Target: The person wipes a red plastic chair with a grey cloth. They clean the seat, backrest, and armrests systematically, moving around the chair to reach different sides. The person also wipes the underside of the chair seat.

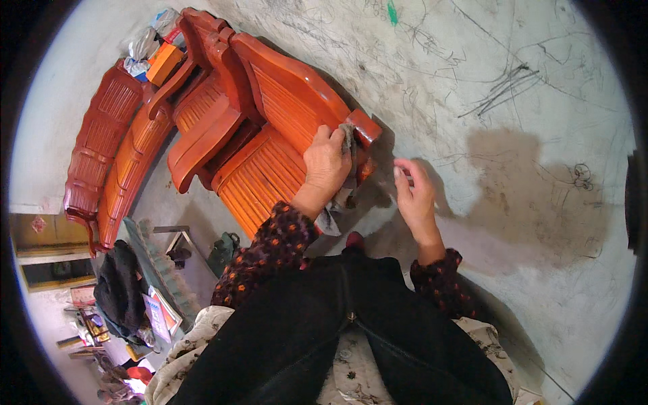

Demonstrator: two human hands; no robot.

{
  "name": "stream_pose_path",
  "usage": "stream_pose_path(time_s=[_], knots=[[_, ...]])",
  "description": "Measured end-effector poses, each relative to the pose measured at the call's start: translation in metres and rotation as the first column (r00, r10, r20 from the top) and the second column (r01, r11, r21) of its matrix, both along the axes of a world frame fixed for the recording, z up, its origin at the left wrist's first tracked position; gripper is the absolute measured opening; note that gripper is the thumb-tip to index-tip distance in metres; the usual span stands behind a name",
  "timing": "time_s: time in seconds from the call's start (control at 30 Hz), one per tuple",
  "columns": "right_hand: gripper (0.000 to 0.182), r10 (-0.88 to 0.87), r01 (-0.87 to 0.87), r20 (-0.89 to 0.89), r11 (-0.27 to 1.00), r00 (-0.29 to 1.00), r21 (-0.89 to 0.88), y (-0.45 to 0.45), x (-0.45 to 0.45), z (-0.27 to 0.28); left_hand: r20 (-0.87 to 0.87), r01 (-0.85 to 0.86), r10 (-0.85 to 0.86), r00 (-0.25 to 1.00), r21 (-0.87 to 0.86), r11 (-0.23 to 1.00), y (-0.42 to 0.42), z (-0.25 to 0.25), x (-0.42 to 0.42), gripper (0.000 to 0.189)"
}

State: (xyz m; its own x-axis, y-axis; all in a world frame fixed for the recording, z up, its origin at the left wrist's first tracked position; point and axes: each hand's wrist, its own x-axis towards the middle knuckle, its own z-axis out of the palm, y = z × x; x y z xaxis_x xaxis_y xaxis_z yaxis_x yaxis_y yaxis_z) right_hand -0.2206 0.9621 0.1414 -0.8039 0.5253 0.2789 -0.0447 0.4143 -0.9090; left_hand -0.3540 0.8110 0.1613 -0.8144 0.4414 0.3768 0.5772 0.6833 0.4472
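Note:
A polished reddish-brown wooden armchair (263, 177) with a slatted seat and back stands before me, close to the wall. My left hand (326, 159) grips a crumpled grey cloth (348, 137) at the chair's near side, beside the squared end of a wooden part (363, 126). Most of the cloth is hidden by the fingers. Off the chair, near the wall, my right hand (416, 195) holds nothing; its fingers are loosely curled, with thumb and forefinger apart. Below my left wrist, a pale, thin piece (329, 224) hangs by the seat's side; its material is unclear.
A matching chair (202, 104) adjoins this one, with a long wooden bench (119, 162) beyond. An orange box (164, 64) and plastic bags (142, 45) sit at the far corner. The wall (506, 101) is scribbled and stained. Lower left, a covered table (157, 268) bears dark clothing (119, 288) and booklets (159, 316).

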Motion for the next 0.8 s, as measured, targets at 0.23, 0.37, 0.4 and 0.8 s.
stream_pose_path(time_s=[0.23, 0.37, 0.4, 0.8], knots=[[0.016, 0.014, -0.014, 0.003, 0.993, 1.0, -0.113, -0.003, -0.026, -0.001, 0.044, 0.194, -0.193, 0.98, -0.011, 0.981, 0.004, -0.009, 0.017, 0.022], [0.016, 0.01, -0.003, 0.037, 0.984, 0.999, -0.178, 0.001, -0.021, -0.014, 0.109, 0.27, -0.262, 0.959, -0.066, 0.96, -0.004, -0.01, 0.032, 0.03], [0.017, 0.001, 0.005, 0.04, 0.992, 0.999, -0.13, 0.005, -0.02, -0.013, 0.109, 0.165, -0.161, 0.981, -0.029, 0.986, -0.007, -0.014, 0.025, 0.03], [0.016, 0.031, 0.011, 0.199, 0.978, 0.979, -0.209, 0.006, 0.008, -0.039, 0.043, 0.317, -0.314, 0.949, -0.119, 0.941, 0.006, -0.01, 0.022, 0.023]])
